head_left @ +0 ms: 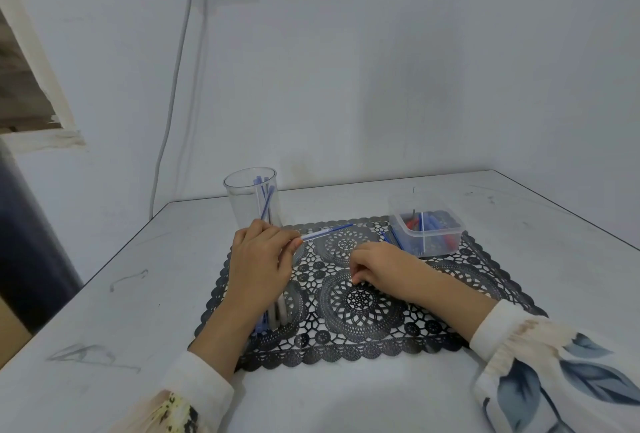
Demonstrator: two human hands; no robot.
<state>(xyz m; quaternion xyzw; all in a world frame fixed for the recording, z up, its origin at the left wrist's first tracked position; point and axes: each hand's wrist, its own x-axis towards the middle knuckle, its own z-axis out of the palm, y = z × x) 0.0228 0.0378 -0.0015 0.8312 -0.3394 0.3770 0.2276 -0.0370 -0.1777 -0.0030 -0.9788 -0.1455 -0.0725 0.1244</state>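
My left hand (259, 259) pinches a clear pen with a blue tip (325, 231) between thumb and fingers, the pen pointing right over the black lace placemat (363, 346). Just behind that hand stands a tall clear cup (247, 197) with several blue pens inside. More pens (277, 315) lie on the mat under my left wrist. My right hand (381, 268) rests on the mat with its fingers curled, fingertips touching the lace; I cannot tell whether it holds anything. A clear plastic box (427, 232) with blue and red pens sits at the mat's far right corner.
The mat lies on a grey-white table (138, 294) pushed against a white wall. A cable (173, 86) hangs from a wall socket down behind the table's left back corner. A few blue pens (393, 238) lie beside the box.
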